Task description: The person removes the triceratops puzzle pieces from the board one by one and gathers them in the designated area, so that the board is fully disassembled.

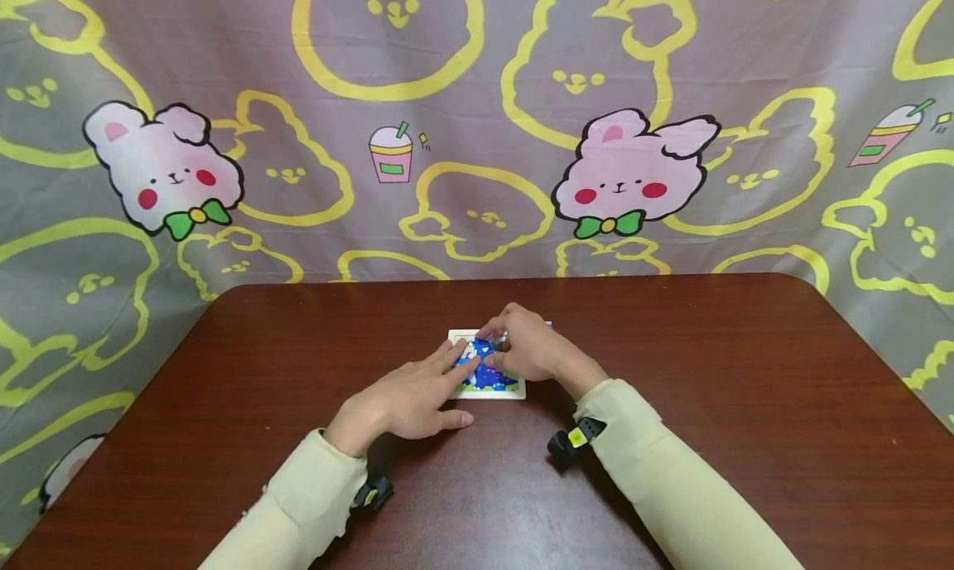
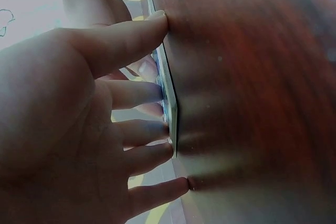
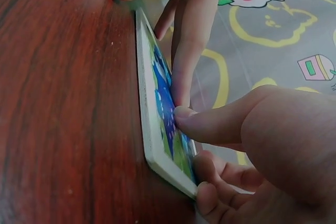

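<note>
A small flat picture board [image 1: 488,393] with a pale raised border lies on the table, showing a blue figure on green ground. My left hand [image 1: 410,396] is spread over its left side, with fingertips resting on the board and the thumb apart from the others. From the right, my right hand [image 1: 532,346] touches the picture; its thumb [image 3: 210,124] presses on the blue part close to a left fingertip. The other right fingers curl by the board's edge in the right wrist view. Whether they pinch a loose piece is hidden.
The brown wooden table [image 1: 708,371] extends around the board. Behind it hangs a grey curtain [image 1: 462,123] with yellow outlines and white rabbit faces. A small bluish edge [image 1: 549,324] shows just beyond my right hand. Both sleeves carry black wrist cameras [image 1: 566,446].
</note>
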Motion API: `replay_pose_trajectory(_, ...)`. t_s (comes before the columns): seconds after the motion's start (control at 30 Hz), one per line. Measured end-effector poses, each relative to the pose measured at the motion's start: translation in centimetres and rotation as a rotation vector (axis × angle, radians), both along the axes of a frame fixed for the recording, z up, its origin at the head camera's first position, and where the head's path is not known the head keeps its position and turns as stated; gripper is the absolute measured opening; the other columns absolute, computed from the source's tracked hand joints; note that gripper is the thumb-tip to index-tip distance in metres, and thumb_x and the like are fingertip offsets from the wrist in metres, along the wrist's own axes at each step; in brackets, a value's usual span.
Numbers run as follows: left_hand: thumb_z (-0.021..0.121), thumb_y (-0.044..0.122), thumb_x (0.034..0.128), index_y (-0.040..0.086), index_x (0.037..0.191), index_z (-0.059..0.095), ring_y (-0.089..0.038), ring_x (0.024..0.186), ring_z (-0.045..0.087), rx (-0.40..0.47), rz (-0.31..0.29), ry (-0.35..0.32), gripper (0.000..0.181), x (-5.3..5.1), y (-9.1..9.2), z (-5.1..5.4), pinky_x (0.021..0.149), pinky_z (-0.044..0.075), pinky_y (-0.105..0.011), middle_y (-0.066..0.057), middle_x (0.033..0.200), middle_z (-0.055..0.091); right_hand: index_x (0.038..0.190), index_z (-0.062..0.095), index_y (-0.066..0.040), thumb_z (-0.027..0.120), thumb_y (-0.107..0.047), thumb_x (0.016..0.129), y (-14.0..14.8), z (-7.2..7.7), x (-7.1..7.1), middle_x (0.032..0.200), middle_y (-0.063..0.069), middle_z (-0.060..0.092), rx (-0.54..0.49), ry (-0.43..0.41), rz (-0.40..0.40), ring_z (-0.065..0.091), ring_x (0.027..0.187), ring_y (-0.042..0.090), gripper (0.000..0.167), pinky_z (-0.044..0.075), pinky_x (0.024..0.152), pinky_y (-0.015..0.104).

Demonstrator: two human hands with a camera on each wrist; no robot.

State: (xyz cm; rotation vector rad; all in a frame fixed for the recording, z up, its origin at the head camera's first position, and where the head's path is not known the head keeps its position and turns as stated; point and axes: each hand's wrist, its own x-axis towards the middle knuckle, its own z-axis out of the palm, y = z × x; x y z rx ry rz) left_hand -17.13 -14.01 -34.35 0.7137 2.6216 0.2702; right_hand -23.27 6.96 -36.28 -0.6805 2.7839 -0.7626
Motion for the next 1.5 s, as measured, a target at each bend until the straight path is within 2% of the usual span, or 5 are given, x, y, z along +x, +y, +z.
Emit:
replay_pose_trajectory(0.2, 0.064, 0.046, 0.1052, 0.02, 0.17, 0.026, -0.034, 0.168, 0.012, -0.007, -0.004, -0.001, 0.08, -0.1, -0.1, 0.2, 0.129, 0.028, -0.061, -0.009, 0.181, 0.008, 0.132, 0.075, -0.012, 0.081, -0.021, 0.093, -0.4, 0.2, -0.1, 0.12, 0.015, 0.064, 0.006, 0.006, 0.014, 0.064, 0.104, 0.024, 0.04, 0.058, 0.093, 0.043)
replay_pose_trajectory(0.47, 0.065, 0.046, 0.1048, 0.021, 0.17, 0.026, -0.034, 0.167, 0.013, -0.014, 0.003, -0.003, 0.08, -0.2, 0.0, 0.3, 0.129, 0.028, -0.061, -0.008, 0.181, 0.008, 0.126, 0.078, -0.013, 0.084, -0.016, 0.091, -0.9, 0.4, -0.2, 0.116, 0.014, 0.064, -0.035, -0.055, -0.069, 0.065, 0.106, 0.026, 0.036, 0.059, 0.095, 0.044)
replay_pose_trajectory(0.83, 0.067, 0.045, 0.1035, 0.022, 0.17, 0.028, -0.036, 0.166, 0.017, -0.035, 0.004, -0.003, 0.081, -0.5, 0.6, 0.6, 0.128, 0.031, -0.061, -0.01, 0.181, 0.012, 0.125, 0.078, -0.013, 0.085, -0.015, 0.089, -0.8, 0.7, -0.6, 0.118, 0.013, 0.073, -0.042, -0.094, -0.091, 0.066, 0.114, 0.028, 0.036, 0.057, 0.101, 0.046)
replay_pose_trajectory(1.23, 0.066, 0.045, 0.1042, 0.023, 0.17, 0.028, -0.036, 0.166, 0.019, -0.035, 0.007, -0.007, 0.079, -0.3, 0.8, 0.5, 0.128, 0.031, -0.06, -0.009, 0.181, 0.012, 0.123, 0.078, -0.008, 0.086, -0.018, 0.09, -0.9, 0.5, -0.6, 0.115, 0.011, 0.067, 0.037, 0.038, -0.013, 0.066, 0.11, 0.026, 0.036, 0.055, 0.102, 0.044)
replay_pose_trajectory(1.5, 0.066, 0.045, 0.1042, 0.022, 0.17, 0.029, -0.035, 0.166, 0.018, -0.034, 0.012, -0.007, 0.079, -0.3, 0.7, 0.3, 0.128, 0.031, -0.061, -0.01, 0.181, 0.012, 0.123, 0.078, -0.01, 0.086, -0.017, 0.088, -1.1, 0.2, -0.4, 0.122, 0.01, 0.067, 0.028, 0.056, -0.043, 0.065, 0.115, 0.027, 0.037, 0.054, 0.106, 0.046)
